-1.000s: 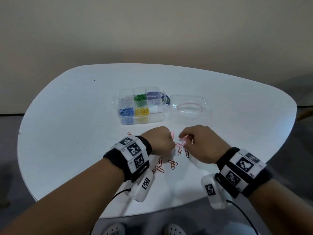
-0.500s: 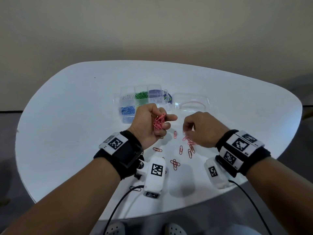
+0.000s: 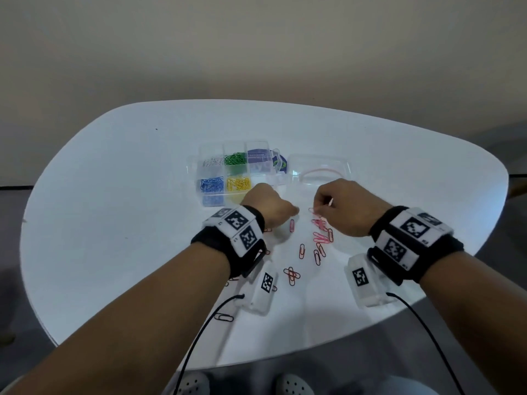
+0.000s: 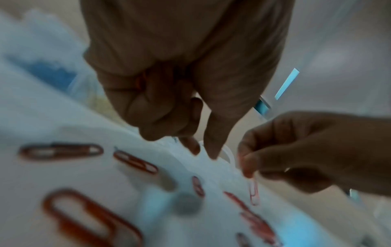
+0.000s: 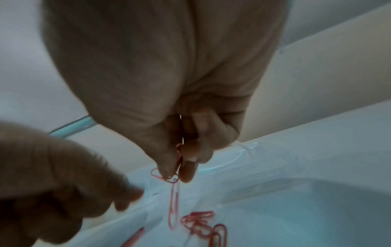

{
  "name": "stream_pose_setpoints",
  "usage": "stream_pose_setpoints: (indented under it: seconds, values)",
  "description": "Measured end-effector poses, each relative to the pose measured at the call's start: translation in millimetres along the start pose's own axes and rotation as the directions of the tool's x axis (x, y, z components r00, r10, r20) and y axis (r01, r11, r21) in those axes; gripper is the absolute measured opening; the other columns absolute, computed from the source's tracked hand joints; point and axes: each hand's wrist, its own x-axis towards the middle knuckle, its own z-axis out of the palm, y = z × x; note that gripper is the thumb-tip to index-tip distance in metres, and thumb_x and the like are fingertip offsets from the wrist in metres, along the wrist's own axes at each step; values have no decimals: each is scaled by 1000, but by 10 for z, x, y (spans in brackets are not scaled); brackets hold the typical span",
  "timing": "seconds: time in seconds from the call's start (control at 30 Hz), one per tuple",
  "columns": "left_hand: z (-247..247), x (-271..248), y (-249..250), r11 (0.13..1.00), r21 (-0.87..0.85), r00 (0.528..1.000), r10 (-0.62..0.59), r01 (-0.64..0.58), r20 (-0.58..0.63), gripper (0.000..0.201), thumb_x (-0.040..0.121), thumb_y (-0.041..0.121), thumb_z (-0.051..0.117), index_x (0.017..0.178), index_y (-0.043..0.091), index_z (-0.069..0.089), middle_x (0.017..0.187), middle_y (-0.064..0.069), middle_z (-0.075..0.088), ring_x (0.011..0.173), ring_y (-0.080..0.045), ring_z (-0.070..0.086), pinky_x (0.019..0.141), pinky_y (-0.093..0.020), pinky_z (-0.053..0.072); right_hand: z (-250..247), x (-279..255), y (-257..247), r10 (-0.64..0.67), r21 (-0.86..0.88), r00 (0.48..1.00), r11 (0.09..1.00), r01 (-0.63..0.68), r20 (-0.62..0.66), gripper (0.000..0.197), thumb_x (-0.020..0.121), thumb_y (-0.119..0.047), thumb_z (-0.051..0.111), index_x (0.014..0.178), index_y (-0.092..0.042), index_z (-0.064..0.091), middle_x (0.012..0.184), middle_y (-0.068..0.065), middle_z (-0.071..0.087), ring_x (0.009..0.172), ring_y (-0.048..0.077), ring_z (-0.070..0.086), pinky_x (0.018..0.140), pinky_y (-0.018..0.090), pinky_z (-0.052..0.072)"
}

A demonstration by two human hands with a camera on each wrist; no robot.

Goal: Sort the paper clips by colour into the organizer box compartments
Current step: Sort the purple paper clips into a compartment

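The clear organizer box [image 3: 196,178] holds white, green, blue and yellow clips in separate compartments; its near right compartment is hidden behind my left hand. Pink paper clips [image 3: 320,238] lie scattered on the white table [image 3: 114,223] in front of it. My left hand [image 3: 291,213] hovers knuckles-up just over the table, fingers curled; a glimpse of red paper clip [image 4: 139,81] shows inside the curl. My right hand [image 3: 320,209] pinches linked pink clips [image 5: 174,200] between thumb and fingertips, and one hangs down over the pile.
The box's clear lid [image 3: 319,169] lies open to the right with a pink rubber band in it. A dark clip [image 3: 224,317] sits near the table's front edge. Cables run from both wrist cameras over that edge.
My left hand, which held a bunch of pink clips palm-up near the box, has turned knuckles-up and dropped toward the table. My right hand has lifted a little with clips hanging from it.
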Motion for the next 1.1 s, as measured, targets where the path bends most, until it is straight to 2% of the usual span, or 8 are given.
stream_pose_setpoints:
  seconds: [0.17,0.33,0.57,0.63,0.73,0.87,0.97,1.1]
  values:
    - [40,-22,90,927,372,999,49,-48,7,39,76,36,81,80,12,51,80,-2,58,79,-21,59,58,-26,44,34,-141,87,25,80,999,997,-22,-42,13,88,-9,57,83,-15,68,82,-9,65,76,10,62,64,19,46]
    - [28,-51,126,909,415,998,34,-50,47,25,84,18,68,73,13,46,77,-2,54,71,-18,54,48,-24,37,186,-203,53,-15,71,1000,997,14,9,15,88,-8,59,86,-13,73,86,-6,69,80,11,63,70,20,49]
    - [-3,-93,69,913,407,992,-27,-26,125,25,76,31,73,89,9,72,87,-3,72,64,-16,57,47,-23,37,142,-198,98,-8,77,1000,997,7,13,18,90,-12,59,96,-20,75,87,-12,66,70,-5,54,64,10,38]
    - [-7,-86,62,916,399,993,-19,-31,121,23,75,29,75,86,9,71,87,-5,72,67,-17,59,48,-23,38,100,-220,106,-17,25,999,1000,16,43,19,90,-15,60,99,-26,73,90,-16,64,67,-8,50,62,9,35]
    - [-44,-70,48,906,420,997,24,-52,70,24,71,20,79,71,11,57,79,-5,64,64,-15,55,47,-23,37,52,-234,79,2,-83,997,997,5,78,16,86,-24,68,100,-30,71,94,-15,65,70,-3,52,68,18,41]
    - [-60,-113,32,872,481,996,91,-87,14,43,74,38,82,83,13,48,78,0,54,77,-19,55,61,-27,44,112,-202,-15,141,-122,989,983,-135,41,25,74,-46,78,79,-22,72,79,-10,67,77,13,63,70,30,52]
    - [-27,-115,47,859,503,995,86,-96,43,40,77,34,81,94,13,51,89,-3,55,85,-22,55,70,-29,46,213,-140,-37,207,-93,976,975,-201,61,26,76,-36,79,69,-12,71,71,1,71,74,20,68,68,33,55]
    - [-16,-119,113,867,487,993,67,-106,97,18,87,22,70,93,12,56,90,-4,57,78,-18,55,61,-24,44,250,-54,-26,208,-62,975,977,-203,83,15,75,-19,73,73,-5,70,75,8,72,77,27,70,68,36,57]
